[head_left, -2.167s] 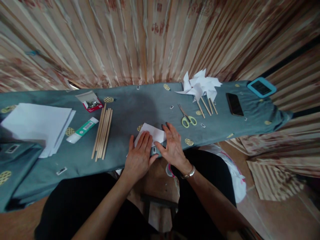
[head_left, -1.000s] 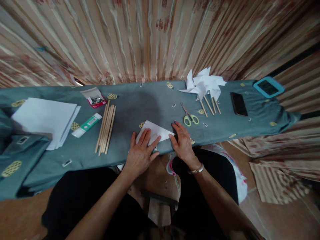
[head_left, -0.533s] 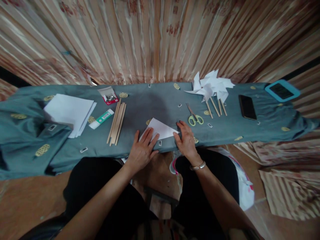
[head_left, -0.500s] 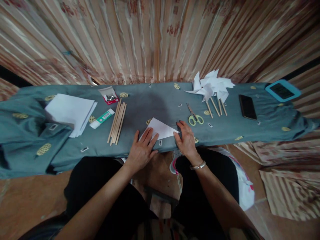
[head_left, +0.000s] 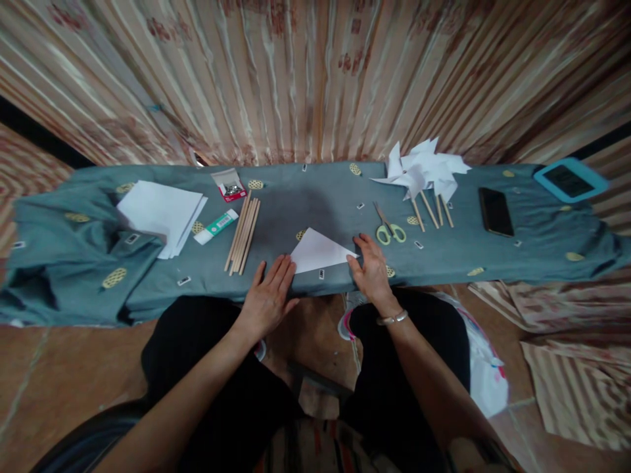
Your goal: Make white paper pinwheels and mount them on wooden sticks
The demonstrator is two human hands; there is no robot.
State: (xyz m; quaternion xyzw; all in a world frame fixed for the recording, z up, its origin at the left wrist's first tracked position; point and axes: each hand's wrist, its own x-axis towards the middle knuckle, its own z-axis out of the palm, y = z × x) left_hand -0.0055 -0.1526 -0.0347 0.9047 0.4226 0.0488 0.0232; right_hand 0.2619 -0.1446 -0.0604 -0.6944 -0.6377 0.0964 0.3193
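A white sheet of paper (head_left: 323, 253), folded into a triangle, lies flat near the front edge of the cloth-covered table. My left hand (head_left: 269, 292) rests palm down with its fingers stretched out, the fingertips at the paper's left corner. At the opposite end, the thumb and curled fingers of my right hand (head_left: 372, 270) hold the pointed right corner. Just beyond my right hand lie scissors (head_left: 389, 230) with light green handles. A bundle of wooden sticks (head_left: 242, 236) is to the left of the paper.
At left lie a stack of white paper (head_left: 160, 213), a green-and-white box (head_left: 217, 226) and an open red box (head_left: 231, 189) of small metal pieces. Paper pinwheels (head_left: 426, 169) on sticks, a dark phone (head_left: 495, 211) and a blue-framed tablet (head_left: 570, 180) are at right. A curtain (head_left: 315, 85) hangs behind.
My left hand has slid left off the paper's face to its left corner, leaving the triangle uncovered. My right hand stays at the right corner. The view has shifted slightly.
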